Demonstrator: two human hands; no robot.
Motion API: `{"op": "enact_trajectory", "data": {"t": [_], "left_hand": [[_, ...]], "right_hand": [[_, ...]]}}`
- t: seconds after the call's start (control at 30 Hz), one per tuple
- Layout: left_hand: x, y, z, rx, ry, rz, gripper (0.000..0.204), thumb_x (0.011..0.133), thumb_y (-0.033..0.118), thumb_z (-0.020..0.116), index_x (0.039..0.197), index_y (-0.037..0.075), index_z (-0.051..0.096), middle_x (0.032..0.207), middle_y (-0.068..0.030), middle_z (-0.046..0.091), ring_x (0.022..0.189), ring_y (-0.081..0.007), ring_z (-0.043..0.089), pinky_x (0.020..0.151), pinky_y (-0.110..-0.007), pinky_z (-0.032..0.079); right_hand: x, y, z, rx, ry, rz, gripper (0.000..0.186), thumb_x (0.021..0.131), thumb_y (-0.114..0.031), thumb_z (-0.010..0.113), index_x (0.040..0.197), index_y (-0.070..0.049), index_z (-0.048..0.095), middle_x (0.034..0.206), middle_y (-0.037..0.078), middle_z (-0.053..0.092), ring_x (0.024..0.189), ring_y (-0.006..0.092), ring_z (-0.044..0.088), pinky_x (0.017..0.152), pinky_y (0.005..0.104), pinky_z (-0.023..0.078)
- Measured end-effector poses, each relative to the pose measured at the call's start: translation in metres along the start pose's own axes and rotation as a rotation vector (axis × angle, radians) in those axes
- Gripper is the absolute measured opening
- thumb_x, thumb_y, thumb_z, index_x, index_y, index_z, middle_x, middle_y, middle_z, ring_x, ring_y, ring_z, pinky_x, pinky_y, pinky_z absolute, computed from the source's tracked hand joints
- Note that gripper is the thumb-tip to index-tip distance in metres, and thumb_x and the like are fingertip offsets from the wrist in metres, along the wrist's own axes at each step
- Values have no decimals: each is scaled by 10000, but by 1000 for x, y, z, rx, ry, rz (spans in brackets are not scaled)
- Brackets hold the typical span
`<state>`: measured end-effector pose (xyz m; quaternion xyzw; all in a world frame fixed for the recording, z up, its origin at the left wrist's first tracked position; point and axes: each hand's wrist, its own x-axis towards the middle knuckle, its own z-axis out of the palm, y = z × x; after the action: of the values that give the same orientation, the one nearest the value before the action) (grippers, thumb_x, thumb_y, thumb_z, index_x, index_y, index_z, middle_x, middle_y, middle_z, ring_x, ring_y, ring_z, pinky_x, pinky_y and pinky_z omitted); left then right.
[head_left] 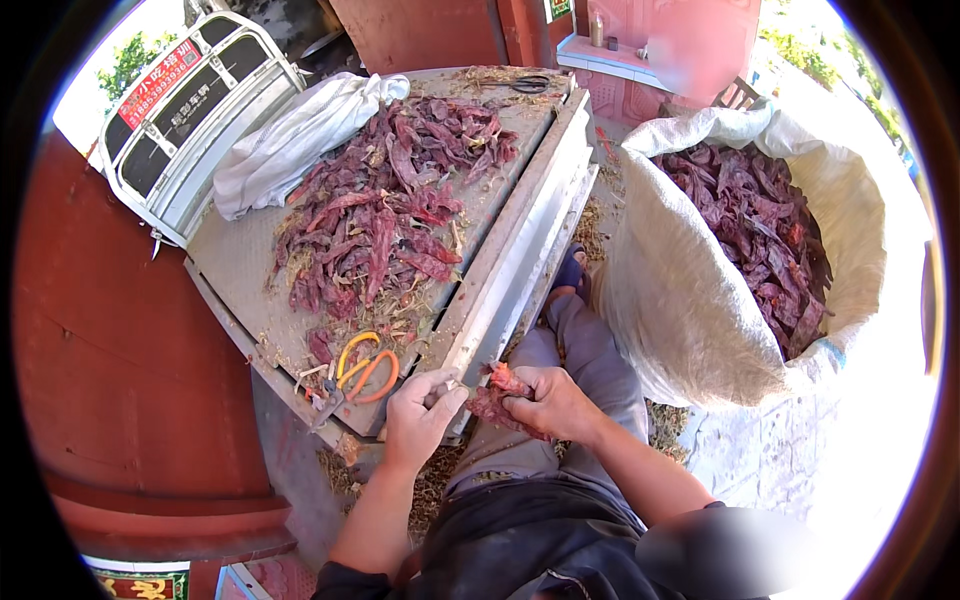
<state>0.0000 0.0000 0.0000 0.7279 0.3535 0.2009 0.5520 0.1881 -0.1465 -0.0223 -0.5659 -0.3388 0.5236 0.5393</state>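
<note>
My right hand is closed round a dried red chili pepper, whose torn orange-red end points up and left. Just left of it, my left hand is pinched, thumb against fingers; a small pale bit shows at the fingertips, too small to name. Beyond my left hand, scissors with yellow and orange handles lie on the corner of a metal truck bed. Farther back on the bed spreads a heap of dried red chilies. A large white woven sack at my right holds more dark red chilies.
A folded white sack lies beside the heap, near the truck's barred frame. Dark-handled scissors rest at the bed's far end. The raised bed edge runs past my legs. Plant debris litters the ground.
</note>
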Motion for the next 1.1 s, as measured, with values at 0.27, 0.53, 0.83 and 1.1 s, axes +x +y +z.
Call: {"op": "enact_trajectory", "data": {"t": [0.27,0.53,0.83,1.1], "left_hand": [[3,2,0,-1,-258,144,91,891,23,771,964,-22,742,940,-33,717,846,-90,662,746,-261,533],[6,15,8,8,-378,267,64,916,32,773,952,-13,745,933,-54,725,880,-130,671,801,-289,531],[1,-3,54,-685,-34,106,101,1001,126,724,958,36,708,829,-13,659,697,-66,564,634,-222,448],[7,-4,37,48,-101,155,239,908,89,780,1112,-28,733,863,-72,721,750,-109,667,677,-268,539]], "right_hand": [[-12,-20,-10,-364,-30,-209,205,895,-197,721,1044,-58,729,798,67,703,690,171,652,677,372,538],[-14,-29,-11,-122,-284,-52,235,965,-253,762,1020,-34,695,786,26,679,692,135,624,644,329,498],[-14,2,22,401,-24,-106,201,1035,-237,699,947,-57,697,752,-3,641,669,89,606,593,274,497],[-42,-41,-8,384,48,-145,185,1017,-201,710,1079,-27,709,886,-4,682,772,84,620,694,267,511]]}}
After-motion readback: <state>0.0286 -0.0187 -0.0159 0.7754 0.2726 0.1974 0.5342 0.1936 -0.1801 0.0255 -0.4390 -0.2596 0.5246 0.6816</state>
